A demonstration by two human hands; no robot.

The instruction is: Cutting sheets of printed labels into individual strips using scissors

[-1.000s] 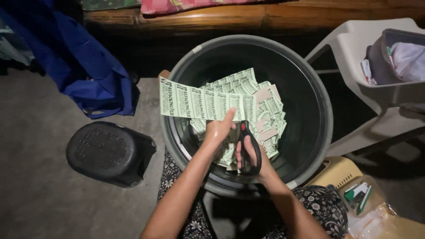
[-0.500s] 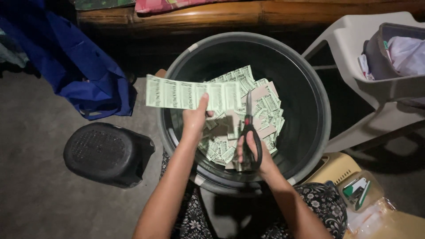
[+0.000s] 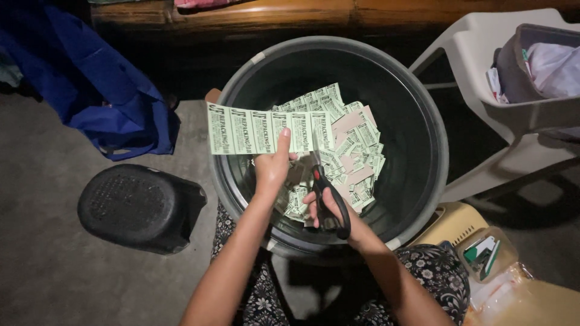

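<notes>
At frame centre, the left hand [image 3: 273, 169] pinches a green printed label strip [image 3: 266, 129] flat over the dark tub [image 3: 423, 181], so cut pieces [image 3: 356, 157] drop inside; the right hand [image 3: 329, 208] grips black scissors [image 3: 326, 193], blades apparently at the strip's right end

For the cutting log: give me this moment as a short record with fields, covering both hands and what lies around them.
left hand: left hand pinches a strip of pale green printed labels, held flat over the basin
right hand: right hand holds black-handled scissors, blades at the strip's right end
basin: large dark round basin, a pile of cut labels inside
left of basin: black overturned stool, blue bag
right of basin: pale plastic chair
</notes>
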